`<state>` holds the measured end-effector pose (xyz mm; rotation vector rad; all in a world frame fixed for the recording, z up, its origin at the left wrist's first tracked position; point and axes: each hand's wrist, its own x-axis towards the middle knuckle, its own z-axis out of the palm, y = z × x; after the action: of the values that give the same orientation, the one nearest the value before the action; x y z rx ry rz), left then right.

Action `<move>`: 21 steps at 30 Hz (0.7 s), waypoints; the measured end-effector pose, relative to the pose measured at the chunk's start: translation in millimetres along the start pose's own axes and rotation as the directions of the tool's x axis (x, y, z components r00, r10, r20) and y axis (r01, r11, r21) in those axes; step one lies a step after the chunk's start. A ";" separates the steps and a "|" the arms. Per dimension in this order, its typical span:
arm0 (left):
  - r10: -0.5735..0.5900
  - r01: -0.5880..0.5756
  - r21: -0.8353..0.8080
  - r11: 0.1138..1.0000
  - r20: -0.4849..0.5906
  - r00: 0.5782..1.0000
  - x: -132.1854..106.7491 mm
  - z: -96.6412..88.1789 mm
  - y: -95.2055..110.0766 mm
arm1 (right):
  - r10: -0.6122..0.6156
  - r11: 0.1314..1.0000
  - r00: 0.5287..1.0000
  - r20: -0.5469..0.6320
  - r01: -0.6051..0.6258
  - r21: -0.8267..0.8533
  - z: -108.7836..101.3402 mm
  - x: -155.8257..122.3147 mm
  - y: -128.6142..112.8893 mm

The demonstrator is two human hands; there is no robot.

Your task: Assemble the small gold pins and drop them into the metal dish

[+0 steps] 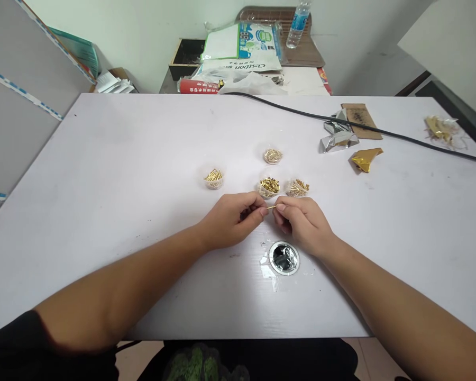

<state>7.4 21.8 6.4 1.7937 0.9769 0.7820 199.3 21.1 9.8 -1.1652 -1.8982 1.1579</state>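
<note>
Between my two hands is a thin gold-coloured metal tube (271,207), pinched at both ends. My left hand (240,216) grips its left end with thumb and forefinger, and my right hand (301,219) its right end. Just beyond the fingertips stand a clear cup of short brass-coloured tubes (269,186) and a cup of small gold-coloured parts (297,188). A cup of longer gold pins (213,178) is off to the left. Farther back sits a cup of pale gold pieces (273,155). Fingers cover most of the held tube.
A round grommet (284,258) with tape is set in the white table (103,169) near my right wrist. A black cable (301,112) crosses the back right. Silver foil (338,140), gold foil (366,159), cardboard (362,120) and a plastic bag (442,129) lie there.
</note>
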 end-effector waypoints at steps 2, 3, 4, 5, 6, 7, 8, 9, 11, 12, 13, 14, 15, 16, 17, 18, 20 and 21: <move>-0.039 0.039 -0.046 0.998 0.001 0.999 0.3 -0.7 0.1 | -0.008 1.000 1.000 0.023 0.009 -0.022 -0.9 0.6 0.8; -0.059 0.059 -0.076 0.995 0.006 0.998 0.6 -1.4 0.2 | -0.022 0.999 0.999 0.040 0.024 -0.045 -1.7 0.8 1.4; -0.076 0.078 -0.104 0.992 0.017 0.997 1.0 -2.2 0.5 | -0.040 0.997 0.997 0.058 0.044 -0.071 -2.5 0.9 2.1; -0.092 0.095 -0.127 0.987 0.031 0.995 1.4 -3.2 1.1 | -0.061 0.993 0.995 0.075 0.068 -0.093 -3.2 0.9 2.8; -0.104 0.110 -0.144 0.983 0.047 0.993 1.9 -4.3 1.8 | -0.082 0.990 0.993 0.088 0.092 -0.110 -3.7 1.0 3.4; -0.113 0.122 -0.157 0.980 0.064 0.991 2.4 -5.4 2.6 | -0.103 0.986 0.990 0.096 0.115 -0.122 -3.9 1.0 4.0; -0.120 0.131 -0.165 0.977 0.078 0.990 2.9 -6.4 3.5 | -0.125 0.982 0.987 0.097 0.137 -0.132 -3.8 1.1 4.3; -0.123 0.137 -0.173 0.975 0.087 0.989 3.3 -7.3 4.3 | -0.147 0.977 0.985 0.090 0.159 -0.139 -3.3 1.2 4.5; -0.124 0.140 -0.179 0.974 0.096 0.988 3.6 -8.3 5.4 | -0.206 0.964 0.977 0.062 0.214 -0.156 -1.7 1.7 4.3; -0.122 0.138 -0.176 0.975 0.097 0.988 3.5 -8.3 5.6 | -0.236 0.956 0.971 0.045 0.240 -0.165 -0.8 2.0 4.1; -0.121 0.136 -0.169 0.976 0.098 0.988 3.2 -8.1 5.6 | -0.259 0.950 0.965 0.030 0.260 -0.174 0.0 2.3 3.8; -0.119 0.133 -0.155 0.979 0.096 0.988 2.8 -7.5 5.4 | -0.272 0.946 0.962 0.021 0.271 -0.178 0.5 2.4 3.7; -0.115 0.127 -0.135 0.983 0.090 0.989 2.4 -6.7 5.0 | -0.271 0.946 0.962 0.021 0.270 -0.177 0.9 2.4 3.7; -0.109 0.118 -0.110 0.987 0.079 0.991 1.9 -5.8 4.5 | -0.259 0.950 0.966 0.025 0.259 -0.173 1.0 2.3 3.7; -0.099 0.105 -0.084 0.991 0.066 0.993 1.4 -4.9 3.9 | -0.240 0.956 0.970 0.031 0.241 -0.165 0.9 1.9 4.0; -0.088 0.092 -0.060 0.994 0.056 0.995 0.9 -4.1 3.4 | -0.221 0.962 0.975 0.035 0.224 -0.156 0.8 1.6 4.2; -0.072 0.073 -0.035 0.997 0.047 0.996 0.4 -3.0 2.4 | -0.196 0.970 0.980 0.037 0.199 -0.137 0.4 0.8 4.7; -0.069 0.071 -0.035 0.997 0.052 0.996 0.4 -2.9 2.0 | -0.188 0.973 0.981 0.040 0.192 -0.129 0.2 0.6 4.9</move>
<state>5.8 22.8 9.4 1.7302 0.9800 0.7034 200.7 22.7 5.3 -1.0135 -2.0833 0.9617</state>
